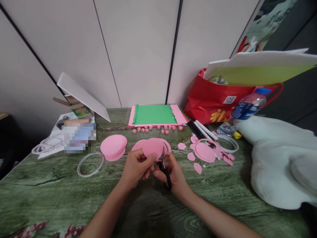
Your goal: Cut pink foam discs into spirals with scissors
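Observation:
My left hand (136, 168) pinches a pink foam circle (152, 147) and holds it up over the green table. My right hand (173, 173) grips black-handled scissors (164, 165), whose blades point up into the circle's lower right edge. The two hands touch at the middle of the view. Under the held circle lies another pink disc (136, 145).
A stack of pink circles (113, 147) and a tape ring (90, 164) lie to the left; pink scraps (205, 152), pens (201, 130) and another tape roll (229, 142) to the right. Green and pink sheets (155, 115), a red bag (218, 102), a water bottle (244, 110) and white cloth (282, 162) stand around.

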A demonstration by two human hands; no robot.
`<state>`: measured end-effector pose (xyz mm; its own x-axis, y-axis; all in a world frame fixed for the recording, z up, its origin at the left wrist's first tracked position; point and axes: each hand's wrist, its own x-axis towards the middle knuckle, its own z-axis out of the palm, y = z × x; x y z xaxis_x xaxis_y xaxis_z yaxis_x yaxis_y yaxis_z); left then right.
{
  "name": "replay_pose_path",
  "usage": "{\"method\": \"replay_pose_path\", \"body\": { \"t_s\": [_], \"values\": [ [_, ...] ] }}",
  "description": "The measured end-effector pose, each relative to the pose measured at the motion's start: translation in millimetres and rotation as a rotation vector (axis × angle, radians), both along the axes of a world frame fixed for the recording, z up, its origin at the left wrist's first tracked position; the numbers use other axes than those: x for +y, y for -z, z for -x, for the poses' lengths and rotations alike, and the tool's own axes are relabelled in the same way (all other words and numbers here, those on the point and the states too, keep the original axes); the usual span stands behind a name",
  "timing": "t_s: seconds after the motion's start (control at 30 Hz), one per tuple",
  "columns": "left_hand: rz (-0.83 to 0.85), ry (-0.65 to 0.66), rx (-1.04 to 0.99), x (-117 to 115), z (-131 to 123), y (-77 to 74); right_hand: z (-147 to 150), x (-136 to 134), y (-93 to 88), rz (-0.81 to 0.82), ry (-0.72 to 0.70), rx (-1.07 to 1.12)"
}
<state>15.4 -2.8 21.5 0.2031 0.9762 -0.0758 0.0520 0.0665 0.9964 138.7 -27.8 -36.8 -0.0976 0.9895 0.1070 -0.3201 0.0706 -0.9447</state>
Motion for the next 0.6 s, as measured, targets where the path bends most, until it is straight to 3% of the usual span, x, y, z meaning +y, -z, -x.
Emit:
{"method": "replay_pose_path", "body": {
  "t_s": [0.6],
  "values": [
    [-0.034,-0.018,-0.049,0.5,1.2,0.0,-0.5,0.0,-3.4,0.061,0.019,-0.071]
  ]
}}
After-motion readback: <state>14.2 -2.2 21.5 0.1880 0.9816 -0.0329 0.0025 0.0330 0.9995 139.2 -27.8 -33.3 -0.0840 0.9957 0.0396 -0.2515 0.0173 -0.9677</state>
